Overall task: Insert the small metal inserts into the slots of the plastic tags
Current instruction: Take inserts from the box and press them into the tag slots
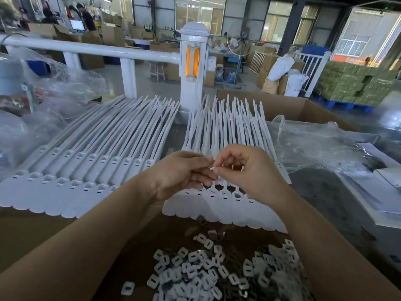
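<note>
Your left hand [181, 174] and right hand [245, 170] meet fingertip to fingertip above the right row of tags [225, 198], both pinching one small insert [212, 168] (pale, barely visible). More inserts [206, 272] fill the cardboard box [32, 231] below, in a warehouse.

I see both bare forearms reaching in from the lower corners, my left hand [182, 173] and right hand [245, 170] meeting at centre, fingers curled, fingertips touching as they pinch one tiny pale piece [213, 168] between them.
</note>
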Motion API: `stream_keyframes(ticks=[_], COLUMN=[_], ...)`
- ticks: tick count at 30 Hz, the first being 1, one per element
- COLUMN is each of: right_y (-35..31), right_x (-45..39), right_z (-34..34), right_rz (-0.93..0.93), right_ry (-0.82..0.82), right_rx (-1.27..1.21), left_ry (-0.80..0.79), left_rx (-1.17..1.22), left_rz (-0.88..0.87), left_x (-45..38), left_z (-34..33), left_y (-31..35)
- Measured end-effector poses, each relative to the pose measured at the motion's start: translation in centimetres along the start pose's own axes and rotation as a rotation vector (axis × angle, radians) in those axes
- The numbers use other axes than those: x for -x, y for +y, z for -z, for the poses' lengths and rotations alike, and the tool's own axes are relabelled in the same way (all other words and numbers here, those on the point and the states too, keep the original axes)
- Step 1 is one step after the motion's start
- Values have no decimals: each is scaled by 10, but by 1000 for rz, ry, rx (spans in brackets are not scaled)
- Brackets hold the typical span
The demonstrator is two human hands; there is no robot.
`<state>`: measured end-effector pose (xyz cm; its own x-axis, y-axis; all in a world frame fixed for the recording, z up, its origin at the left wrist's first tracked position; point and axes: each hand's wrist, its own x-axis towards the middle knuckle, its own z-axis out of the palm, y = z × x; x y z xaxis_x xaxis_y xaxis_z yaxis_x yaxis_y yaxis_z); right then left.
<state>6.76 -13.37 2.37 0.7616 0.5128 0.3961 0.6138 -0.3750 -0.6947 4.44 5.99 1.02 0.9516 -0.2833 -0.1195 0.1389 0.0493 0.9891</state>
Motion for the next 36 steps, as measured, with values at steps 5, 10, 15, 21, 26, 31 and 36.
stream_keyframes(ticks=[5,10,15,21,26,31,36], right_y=[7,7,10,8,11,19,21], right_x=[0,-1,-3,-4,-5,-1,0], right_z=[-1,3,7,6,10,20,23], right_rz=[-11,-78,-311,-393,-494,-733,-788], right_ry=[30,14,3,-40,-118,-200,-279], right_rx=[3,7,-42,-108,-98,-39,41], left_ry=[12,169,340,359,324,257,100], left_rx=[115,76,-231,-416,-451,-756,-1030], left_rz=[37,-24,-176,-288,-279,-273,-337], left_x=[-1,-3,-5,-3,-2,-7,-7], left_z=[-2,-7,-13,-20,-25,-23,-22], left_y=[0,0,-1,-1,-3,-14,-23])
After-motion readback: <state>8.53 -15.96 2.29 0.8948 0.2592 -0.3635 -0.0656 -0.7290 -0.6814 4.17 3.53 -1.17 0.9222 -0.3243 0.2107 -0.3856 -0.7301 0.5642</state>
